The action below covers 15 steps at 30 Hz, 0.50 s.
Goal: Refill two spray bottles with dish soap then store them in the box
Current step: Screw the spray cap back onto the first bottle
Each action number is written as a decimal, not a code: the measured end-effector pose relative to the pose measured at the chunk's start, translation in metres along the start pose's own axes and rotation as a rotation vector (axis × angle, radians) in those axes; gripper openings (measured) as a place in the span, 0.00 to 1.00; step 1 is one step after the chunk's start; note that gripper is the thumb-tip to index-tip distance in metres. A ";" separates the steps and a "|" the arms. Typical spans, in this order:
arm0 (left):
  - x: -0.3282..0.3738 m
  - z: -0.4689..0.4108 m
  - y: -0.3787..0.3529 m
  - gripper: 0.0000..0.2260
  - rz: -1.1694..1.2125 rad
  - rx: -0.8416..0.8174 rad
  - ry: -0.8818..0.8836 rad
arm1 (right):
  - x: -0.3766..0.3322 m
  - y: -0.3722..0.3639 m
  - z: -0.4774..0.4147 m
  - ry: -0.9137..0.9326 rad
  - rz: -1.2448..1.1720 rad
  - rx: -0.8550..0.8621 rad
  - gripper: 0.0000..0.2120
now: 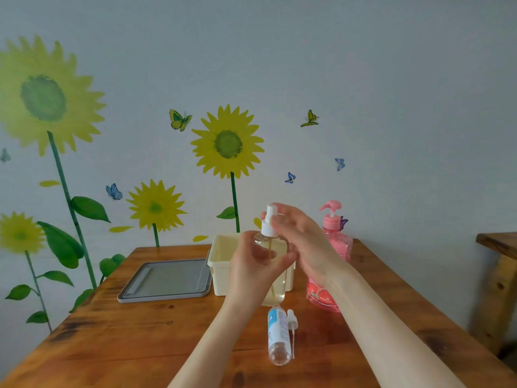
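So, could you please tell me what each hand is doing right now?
Left hand: holding the spray bottle.
Right hand: closed on its white spray head.

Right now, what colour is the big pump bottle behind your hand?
Pink: the pump bottle has a pink pump head and pinkish-red contents, seen in the head view.

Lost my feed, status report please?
Left hand grips clear yellowish spray bottle; right hand on its white sprayer cap. Second clear bottle lying uncapped. Nothing blocking cream box.

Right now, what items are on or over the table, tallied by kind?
Spray bottles: 2 (held one, lying one)
Loose spray heads: 1
Pump soap bottles: 1
Boxes: 1
Lids: 1
Total: 6
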<state>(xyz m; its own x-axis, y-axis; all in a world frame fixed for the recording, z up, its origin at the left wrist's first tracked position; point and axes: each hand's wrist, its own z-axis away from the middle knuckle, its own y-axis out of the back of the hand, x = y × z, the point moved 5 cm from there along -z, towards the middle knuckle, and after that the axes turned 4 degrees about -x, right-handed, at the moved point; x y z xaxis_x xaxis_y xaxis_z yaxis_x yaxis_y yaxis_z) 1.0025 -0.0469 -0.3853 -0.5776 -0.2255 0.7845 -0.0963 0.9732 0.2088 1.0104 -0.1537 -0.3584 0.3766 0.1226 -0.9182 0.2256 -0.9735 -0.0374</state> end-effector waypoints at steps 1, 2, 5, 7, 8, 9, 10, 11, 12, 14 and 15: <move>-0.001 0.000 0.001 0.21 0.006 0.004 0.002 | 0.000 -0.002 0.002 0.003 -0.011 -0.036 0.08; -0.002 0.000 0.001 0.20 0.007 0.009 0.005 | -0.001 -0.004 0.003 0.012 0.007 -0.049 0.09; -0.004 0.001 0.002 0.19 -0.002 0.010 0.004 | -0.002 -0.002 0.004 0.045 0.103 0.018 0.09; -0.003 0.002 0.001 0.20 -0.020 0.001 -0.008 | 0.001 -0.002 0.004 0.034 0.109 0.032 0.14; -0.003 0.002 0.001 0.20 -0.012 0.002 -0.005 | 0.002 -0.004 0.003 0.022 0.057 0.004 0.15; -0.004 0.001 0.002 0.20 0.008 0.005 0.007 | 0.004 -0.005 0.003 0.008 0.001 -0.029 0.16; -0.006 0.001 0.003 0.20 0.027 0.009 0.019 | 0.004 -0.007 0.003 0.007 -0.029 -0.048 0.16; -0.007 0.000 0.005 0.19 0.033 0.014 0.027 | 0.003 -0.007 0.003 0.018 -0.013 -0.046 0.14; -0.008 -0.001 0.006 0.19 0.022 0.018 0.029 | 0.003 -0.006 0.003 0.034 0.027 -0.027 0.12; -0.008 -0.001 0.006 0.19 -0.015 0.012 0.021 | 0.002 -0.003 0.002 0.054 0.100 0.043 0.11; -0.008 0.000 0.006 0.20 -0.026 0.006 0.018 | 0.003 -0.002 0.002 0.047 0.115 0.076 0.13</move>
<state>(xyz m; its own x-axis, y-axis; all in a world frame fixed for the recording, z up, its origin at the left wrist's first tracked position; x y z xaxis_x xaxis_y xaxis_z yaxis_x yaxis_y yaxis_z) 1.0068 -0.0397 -0.3899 -0.5600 -0.2512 0.7895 -0.1159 0.9673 0.2255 1.0096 -0.1514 -0.3619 0.4380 0.0168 -0.8988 0.1109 -0.9932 0.0355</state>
